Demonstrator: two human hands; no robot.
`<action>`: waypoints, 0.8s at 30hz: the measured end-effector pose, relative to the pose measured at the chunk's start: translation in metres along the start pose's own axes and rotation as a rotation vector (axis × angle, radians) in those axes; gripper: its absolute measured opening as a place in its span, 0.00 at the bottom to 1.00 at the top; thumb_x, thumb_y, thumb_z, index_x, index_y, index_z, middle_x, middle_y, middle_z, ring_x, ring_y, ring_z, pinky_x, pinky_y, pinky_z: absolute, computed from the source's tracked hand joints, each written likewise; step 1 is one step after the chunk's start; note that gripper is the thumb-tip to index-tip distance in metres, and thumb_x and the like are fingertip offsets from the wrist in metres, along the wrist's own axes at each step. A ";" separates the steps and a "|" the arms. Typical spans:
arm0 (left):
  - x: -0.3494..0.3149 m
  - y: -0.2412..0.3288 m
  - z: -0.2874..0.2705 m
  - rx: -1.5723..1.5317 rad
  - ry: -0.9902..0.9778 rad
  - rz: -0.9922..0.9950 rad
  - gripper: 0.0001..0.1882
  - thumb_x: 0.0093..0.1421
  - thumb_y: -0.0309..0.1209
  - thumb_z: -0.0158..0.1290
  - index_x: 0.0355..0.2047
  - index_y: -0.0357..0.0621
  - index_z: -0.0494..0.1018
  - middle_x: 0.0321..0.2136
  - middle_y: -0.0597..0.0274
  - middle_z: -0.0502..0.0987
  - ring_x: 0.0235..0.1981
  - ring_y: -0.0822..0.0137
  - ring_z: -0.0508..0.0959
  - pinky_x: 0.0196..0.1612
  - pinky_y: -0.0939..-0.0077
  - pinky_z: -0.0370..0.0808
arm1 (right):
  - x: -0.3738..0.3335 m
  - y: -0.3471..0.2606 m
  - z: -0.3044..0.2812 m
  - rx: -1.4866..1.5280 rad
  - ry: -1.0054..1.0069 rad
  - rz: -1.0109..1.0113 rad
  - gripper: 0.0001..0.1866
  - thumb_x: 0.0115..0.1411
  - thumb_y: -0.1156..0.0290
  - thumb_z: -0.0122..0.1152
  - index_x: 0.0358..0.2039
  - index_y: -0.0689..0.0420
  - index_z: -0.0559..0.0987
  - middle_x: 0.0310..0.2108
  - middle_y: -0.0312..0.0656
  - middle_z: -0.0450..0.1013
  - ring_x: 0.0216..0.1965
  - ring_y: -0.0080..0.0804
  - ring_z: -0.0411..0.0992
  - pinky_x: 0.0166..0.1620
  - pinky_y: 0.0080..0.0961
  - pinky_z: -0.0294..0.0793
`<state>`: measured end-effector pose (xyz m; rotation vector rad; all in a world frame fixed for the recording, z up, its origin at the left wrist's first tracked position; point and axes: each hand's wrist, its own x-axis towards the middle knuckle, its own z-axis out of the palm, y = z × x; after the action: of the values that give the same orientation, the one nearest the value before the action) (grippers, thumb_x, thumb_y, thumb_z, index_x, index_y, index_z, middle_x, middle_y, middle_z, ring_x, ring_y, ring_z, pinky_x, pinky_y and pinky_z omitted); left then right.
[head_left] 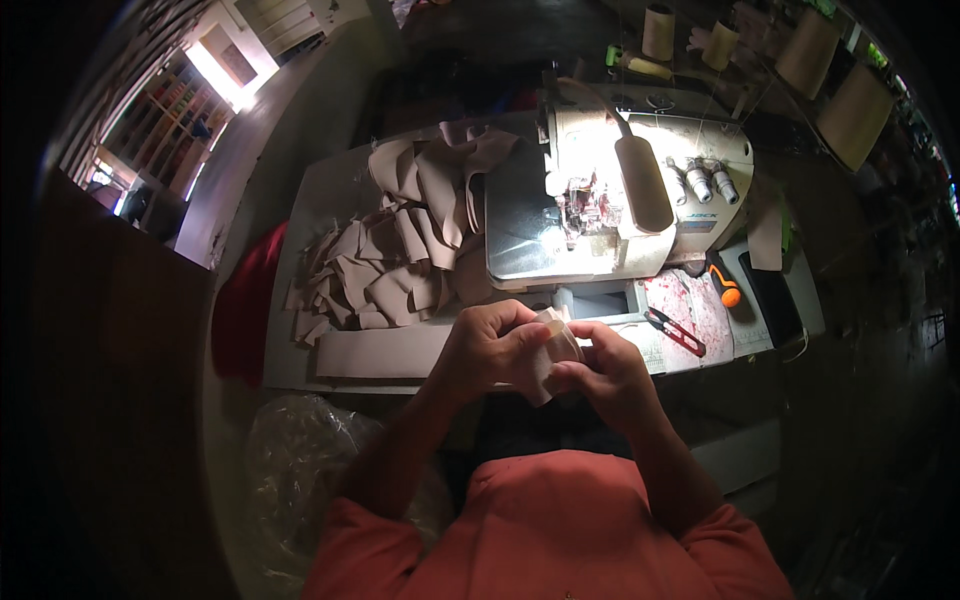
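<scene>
Between my two hands, just in front of the table's near edge, is a small folded piece of beige fabric [540, 378]. My left hand [490, 345] pinches it from the left, thumb on top. From the right, my right hand [605, 370] grips its other side with thumb and fingers. The fabric's lower end hangs down below my fingers. Beyond my hands stands a white sewing machine [690, 235], its lamp [643, 185] lighting the needle area. Left of the machine lies a loose pile of beige fabric pieces [400, 240].
A flat beige strip [370, 352] lies along the front edge. Right of my hands are red-handled thread snips [677, 332], an orange-handled tool [728, 292] and a dark phone-like slab [770, 300]. Thread cones [855, 115] stand at back right. A clear plastic bag [310, 460] sits below the table, left.
</scene>
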<state>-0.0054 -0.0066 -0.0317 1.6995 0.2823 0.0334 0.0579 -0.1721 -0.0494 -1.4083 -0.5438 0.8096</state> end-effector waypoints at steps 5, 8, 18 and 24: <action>0.005 0.007 0.005 0.133 0.132 0.107 0.13 0.51 0.35 0.54 0.25 0.35 0.73 0.18 0.62 0.74 0.21 0.79 0.72 0.23 0.83 0.69 | 0.003 -0.012 -0.003 0.137 -0.066 -0.031 0.16 0.53 0.79 0.51 0.43 0.67 0.64 0.27 0.42 0.71 0.29 0.23 0.71 0.34 0.17 0.71; 0.021 0.014 0.002 0.316 0.136 0.135 0.12 0.49 0.34 0.55 0.24 0.35 0.72 0.17 0.60 0.74 0.20 0.78 0.72 0.23 0.81 0.68 | 0.011 -0.007 -0.004 0.300 -0.061 -0.005 0.14 0.54 0.77 0.50 0.41 0.67 0.65 0.27 0.43 0.71 0.26 0.25 0.72 0.32 0.18 0.72; 0.082 -0.006 -0.002 0.963 0.109 0.705 0.06 0.47 0.26 0.52 0.27 0.40 0.72 0.21 0.57 0.69 0.23 0.61 0.72 0.28 0.72 0.70 | 0.046 0.043 -0.013 0.374 0.181 -0.047 0.09 0.54 0.76 0.50 0.35 0.66 0.68 0.26 0.44 0.72 0.23 0.27 0.72 0.29 0.18 0.72; 0.078 -0.001 0.000 0.856 0.101 0.599 0.06 0.46 0.22 0.47 0.26 0.38 0.71 0.23 0.55 0.68 0.25 0.57 0.71 0.30 0.70 0.70 | 0.042 0.040 -0.006 0.404 0.227 -0.127 0.21 0.55 0.81 0.47 0.49 0.64 0.57 0.30 0.46 0.71 0.28 0.26 0.72 0.34 0.19 0.73</action>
<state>0.0698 0.0099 -0.0434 2.5859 -0.1883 0.5026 0.0824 -0.1450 -0.0954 -1.0625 -0.2712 0.6066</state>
